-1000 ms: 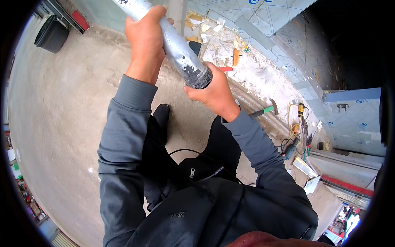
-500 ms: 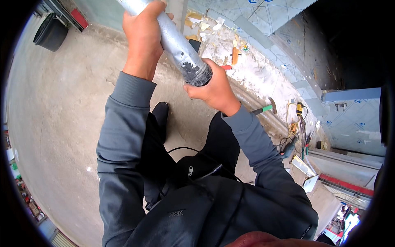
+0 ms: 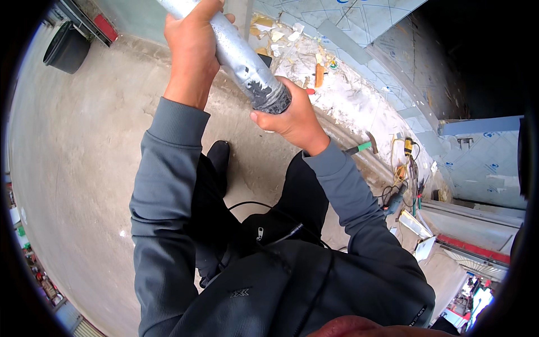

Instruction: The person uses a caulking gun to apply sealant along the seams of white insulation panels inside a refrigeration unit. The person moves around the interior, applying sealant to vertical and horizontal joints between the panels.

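Both my hands are closed round a thick silver tube (image 3: 238, 59) with a scuffed black band near its lower end. My left hand (image 3: 193, 48) wraps its upper part, where the tube runs out of the picture at the top. Lower down, my right hand (image 3: 297, 118) cups the dark end, thumb on the near side and fingers mostly hidden behind it. The tube slants from upper left to lower right above the concrete floor.
A hammer with a green handle (image 3: 359, 147) lies right of my right forearm, with a power tool (image 3: 396, 199) and tangled cords beyond. Debris covers a whitish ledge (image 3: 342, 95) beside film-covered panels (image 3: 348, 28). A black bucket (image 3: 67, 50) stands at the far left.
The tube and both hands have shifted very slightly, my left hand a little to the left. My grip on the tube looks the same.
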Demonstrator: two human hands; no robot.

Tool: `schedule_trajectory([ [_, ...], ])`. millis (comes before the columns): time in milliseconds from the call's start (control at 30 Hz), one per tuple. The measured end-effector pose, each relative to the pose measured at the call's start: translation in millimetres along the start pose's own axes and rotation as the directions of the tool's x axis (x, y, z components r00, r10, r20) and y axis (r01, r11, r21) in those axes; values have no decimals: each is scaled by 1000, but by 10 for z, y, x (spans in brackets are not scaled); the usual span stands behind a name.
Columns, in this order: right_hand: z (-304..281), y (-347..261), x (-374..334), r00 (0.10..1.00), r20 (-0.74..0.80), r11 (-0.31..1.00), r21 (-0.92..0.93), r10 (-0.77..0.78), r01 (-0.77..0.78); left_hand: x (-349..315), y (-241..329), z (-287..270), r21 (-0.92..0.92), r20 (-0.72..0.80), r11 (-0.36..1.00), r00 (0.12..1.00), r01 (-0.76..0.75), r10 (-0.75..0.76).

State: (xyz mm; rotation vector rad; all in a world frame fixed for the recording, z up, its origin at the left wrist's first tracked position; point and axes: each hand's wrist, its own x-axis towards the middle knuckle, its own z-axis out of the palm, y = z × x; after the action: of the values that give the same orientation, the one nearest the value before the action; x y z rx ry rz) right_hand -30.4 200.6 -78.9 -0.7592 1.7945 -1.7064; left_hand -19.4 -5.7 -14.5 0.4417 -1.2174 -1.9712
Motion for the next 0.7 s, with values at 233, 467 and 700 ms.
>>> schedule_trajectory([
  [233,102,-8,-48,993,-92,991,-118,-70,59,-36,50,13,70,19,998,1000,6,-7],
  [467,4,-60,-5,991,109,989,117,76,-88,24,37,-60,2,38,1000,999,24,-24],
  [700,-23,-17,0,986,144,979,170,87,-111,14,5,-28,-4,81,1000,996,23,-22],
])
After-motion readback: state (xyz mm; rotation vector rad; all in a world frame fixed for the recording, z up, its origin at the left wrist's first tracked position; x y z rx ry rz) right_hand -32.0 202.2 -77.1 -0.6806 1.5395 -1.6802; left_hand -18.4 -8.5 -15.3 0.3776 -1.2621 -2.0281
